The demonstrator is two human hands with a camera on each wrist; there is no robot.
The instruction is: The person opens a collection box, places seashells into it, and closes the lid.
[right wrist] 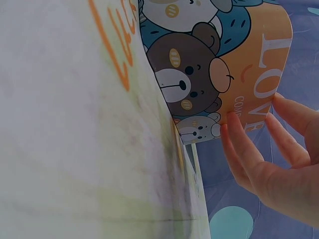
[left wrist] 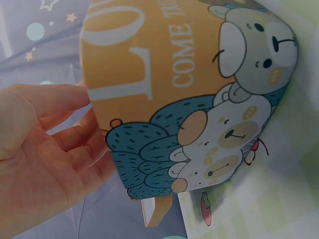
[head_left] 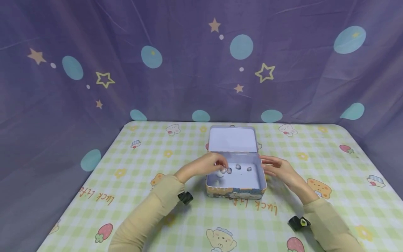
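A hinged tin box [head_left: 234, 192] stands on the table with its lid [head_left: 233, 140] raised at the back. My left hand [head_left: 209, 164] reaches over its left wall with curled fingers, fingertips right at a small rounded shell-like piece [head_left: 229, 170]; I cannot tell if they pinch it. In the left wrist view the orange wall hides those fingertips. Two more small pieces lie on the tin's floor to the right, one near the middle [head_left: 238, 167], another farther right [head_left: 249, 169]. My right hand [head_left: 280, 171] rests its extended fingertips on the tin's right outer wall.
A checked tablecloth [head_left: 151, 157] printed with flowers, strawberries and bears covers the table. Purple curtains [head_left: 189, 87] hang behind it and at both sides. A dark wrist camera [head_left: 185, 198] sits at the left cuff, another [head_left: 299, 223] at the right.
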